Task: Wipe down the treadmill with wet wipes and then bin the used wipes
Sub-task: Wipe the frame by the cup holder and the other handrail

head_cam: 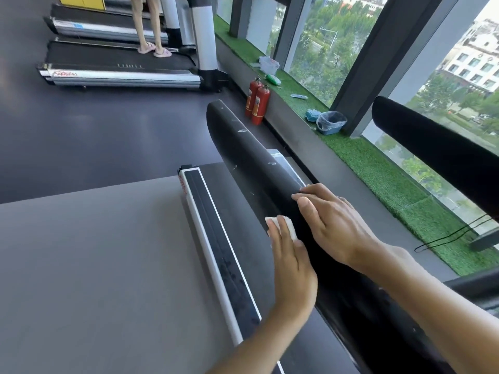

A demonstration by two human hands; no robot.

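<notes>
Left hand: the left hand [293, 265] has its fingers straight and flat, pressing the wet wipe [289, 225] against the side of the black handrail [251, 155]; its grip is loose, curled round nothing.
Right hand: the right hand [334, 228] rests on top of the handrail, just beside the left hand, with its fingers stretched along it and its grip relaxed.
Wipe: white and folded, mostly under the left fingertips, touching the handrail.
Treadmill: the grey belt [94, 265] and white-edged side rail [213, 233] lie left of the handrail.
Bin: the blue bin [330, 122], lined with a clear bag, stands on the green turf ledge [378, 179] by the window, well apart from both hands.
Floor: 2 red fire extinguishers [258, 103] stand against the ledge.
Far: a person's legs [151, 28] stand on another treadmill [121, 68].
</notes>
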